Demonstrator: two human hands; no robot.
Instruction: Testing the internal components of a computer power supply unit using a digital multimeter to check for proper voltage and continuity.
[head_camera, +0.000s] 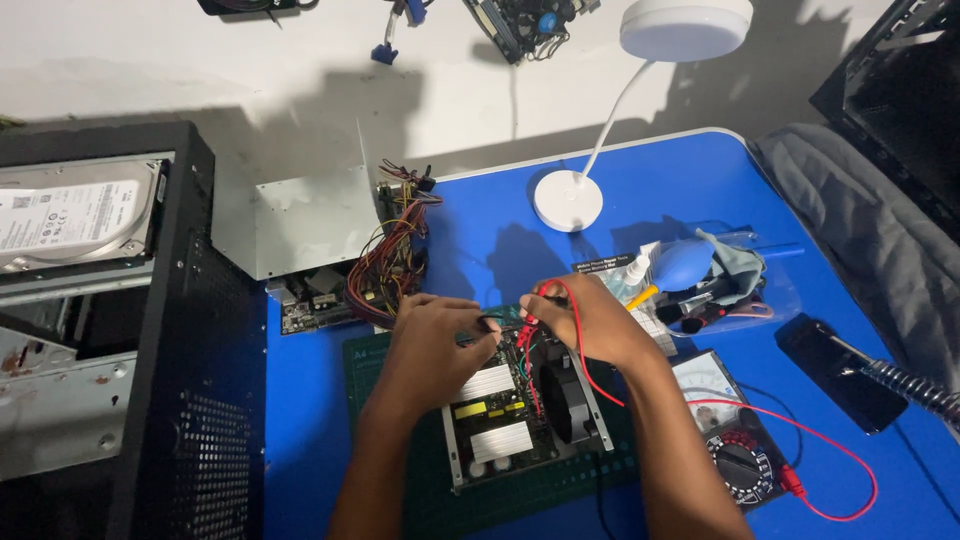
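An opened power supply (505, 415), showing white heat sinks and a black fan, lies on a dark green cutting mat (400, 490). My left hand (432, 340) holds a black test probe (487, 320) at the board's far edge. My right hand (582, 320) grips a red test probe (535, 318) just beside it. The red lead (830, 455) runs from that hand to an analogue multimeter (735, 450) lying at the right of the mat.
A second open power supply (315, 235) with a bundle of coloured wires sits behind. A black computer case (120, 330) with a hard drive stands left. A white desk lamp (570, 200), a blue air blower (685, 262), brushes and a soldering iron stand (840, 370) lie on the blue table (650, 190).
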